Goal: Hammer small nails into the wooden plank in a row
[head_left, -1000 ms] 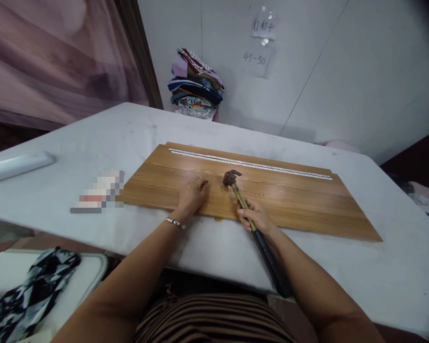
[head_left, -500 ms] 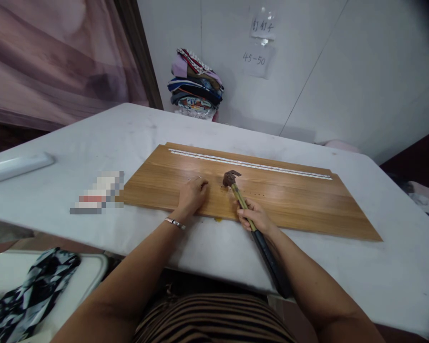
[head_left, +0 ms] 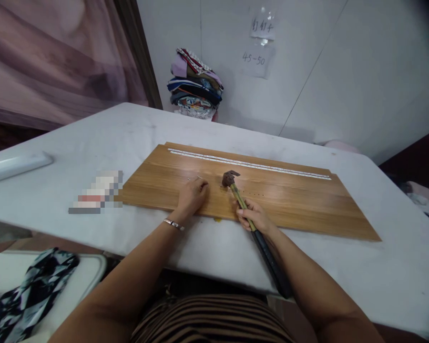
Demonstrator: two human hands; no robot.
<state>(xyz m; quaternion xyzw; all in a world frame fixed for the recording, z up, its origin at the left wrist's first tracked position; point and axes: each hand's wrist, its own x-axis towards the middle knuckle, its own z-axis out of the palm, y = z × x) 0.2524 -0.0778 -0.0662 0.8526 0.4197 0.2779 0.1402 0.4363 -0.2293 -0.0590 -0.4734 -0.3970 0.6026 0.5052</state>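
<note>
A brown wood-grain board point(head_left: 300, 209) lies flat on the table. My right hand point(head_left: 254, 216) is wrapped round the handle of a claw hammer point(head_left: 252, 224), whose rusty head is just above or on the middle of the board. To the left, my left hand point(head_left: 193, 194) rests on the board with its fingers curled together and pointing down; whatever may be between them is hidden. Thin metal pieces like nails point(head_left: 199, 177) show just beyond its knuckles. A row of small dark dots point(head_left: 257, 195) runs across the board right of the hammer head.
Two measuring strips point(head_left: 250, 165) run along the board's far side. A blurred-out flat item point(head_left: 96, 190) and a long white object point(head_left: 17, 166) lie on the white-covered table point(head_left: 136, 126) at left. Folded cloths point(head_left: 196, 85) are stacked by the wall. Patterned fabric point(head_left: 39, 286) covers part of a stool.
Both hands and the hammer stay almost in place. The view has shifted very slightly.
</note>
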